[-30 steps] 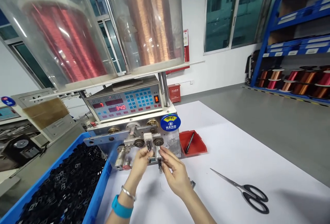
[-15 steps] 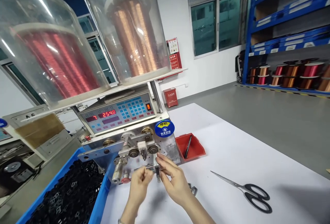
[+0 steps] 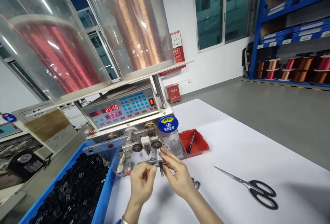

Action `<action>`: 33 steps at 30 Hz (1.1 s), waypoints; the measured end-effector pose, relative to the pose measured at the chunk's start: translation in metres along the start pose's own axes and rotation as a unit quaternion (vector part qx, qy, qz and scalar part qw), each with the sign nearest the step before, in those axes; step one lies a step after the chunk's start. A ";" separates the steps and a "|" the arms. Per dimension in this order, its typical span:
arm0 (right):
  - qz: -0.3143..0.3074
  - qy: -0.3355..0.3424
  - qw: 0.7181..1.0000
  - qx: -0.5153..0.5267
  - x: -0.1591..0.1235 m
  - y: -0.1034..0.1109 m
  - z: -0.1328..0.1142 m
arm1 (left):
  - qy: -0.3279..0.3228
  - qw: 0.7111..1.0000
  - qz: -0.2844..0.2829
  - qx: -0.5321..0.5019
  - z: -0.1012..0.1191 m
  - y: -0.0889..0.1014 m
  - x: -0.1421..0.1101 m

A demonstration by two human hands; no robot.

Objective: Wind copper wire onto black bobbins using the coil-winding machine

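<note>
Head view: blue plastic crate point(image 3: 106, 186) at lower left, heaped with small black frames point(image 3: 74, 191), its rim just beside the white desk point(image 3: 244, 141). Red tray point(image 3: 199, 149) farther up, holding one black pen point(image 3: 191, 142). Left hand point(image 3: 141, 184) and right hand point(image 3: 177, 174) close together around a small metal spindle point(image 3: 161, 166) on the winding machine point(image 3: 170, 145), at lower center. Left fingers point(image 3: 148, 170) pinched narrow, right fingers point(image 3: 167, 157) slightly apart; any grip impossible to tell. Black-handled scissors point(image 3: 263, 193) at lower right, with wide desk beyond. Red readout point(image 3: 109, 110) showing 2548 and 534; round blue sign point(image 3: 168, 123) reading 停机, 设备状态.
</note>
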State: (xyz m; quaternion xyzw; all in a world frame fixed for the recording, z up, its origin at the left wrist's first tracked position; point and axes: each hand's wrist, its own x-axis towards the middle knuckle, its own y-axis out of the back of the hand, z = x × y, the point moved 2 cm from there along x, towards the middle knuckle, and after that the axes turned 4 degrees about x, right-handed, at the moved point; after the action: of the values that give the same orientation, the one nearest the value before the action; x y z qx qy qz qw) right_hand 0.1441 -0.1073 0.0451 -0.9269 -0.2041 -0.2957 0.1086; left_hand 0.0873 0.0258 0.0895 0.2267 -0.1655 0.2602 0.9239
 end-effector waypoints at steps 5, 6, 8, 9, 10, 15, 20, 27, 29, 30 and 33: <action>0.009 -0.001 1.000 -0.006 0.000 0.000 0.001 | 0.131 0.981 -0.050 -0.131 -0.008 -0.005 0.031; 0.007 -0.001 1.000 -0.007 0.000 0.000 0.001 | 0.143 0.977 -0.058 -0.145 -0.013 -0.009 0.033; 0.005 0.001 1.000 -0.008 0.001 0.000 0.000 | 0.150 0.974 -0.060 -0.157 -0.022 -0.016 0.025; 0.004 0.002 1.000 -0.009 0.001 0.000 -0.001 | 0.151 0.974 -0.057 -0.160 -0.024 -0.018 0.017; 0.005 0.002 1.000 -0.010 0.002 0.001 -0.002 | 0.151 0.974 -0.050 -0.164 -0.025 -0.018 0.008; 0.003 -0.004 1.000 -0.007 0.002 0.000 -0.003 | 0.038 0.998 0.045 -0.018 0.003 0.001 -0.008; 0.002 -0.015 1.000 -0.002 0.000 -0.001 -0.001 | 0.181 0.966 -0.049 -0.176 0.005 0.004 0.028; 0.002 0.000 1.000 -0.016 0.002 0.001 -0.005 | 0.305 0.868 -0.169 -0.353 -0.021 -0.015 0.017; 0.002 0.001 1.000 -0.014 0.003 0.001 -0.005 | 0.311 0.851 -0.177 -0.384 -0.022 -0.018 0.006; 0.002 0.002 1.000 -0.014 0.003 0.000 -0.005 | 0.313 0.840 -0.174 -0.407 -0.021 -0.019 0.001; -0.001 0.003 1.000 -0.010 0.002 0.000 -0.006 | 0.319 0.792 -0.160 -0.495 -0.017 -0.018 -0.012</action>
State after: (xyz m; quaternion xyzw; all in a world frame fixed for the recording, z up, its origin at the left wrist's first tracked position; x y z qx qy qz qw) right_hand 0.1426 -0.1084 0.0513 -0.9268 -0.2017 -0.3008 0.0994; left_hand 0.0911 0.0162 0.0640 -0.3347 0.0713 0.0483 0.9384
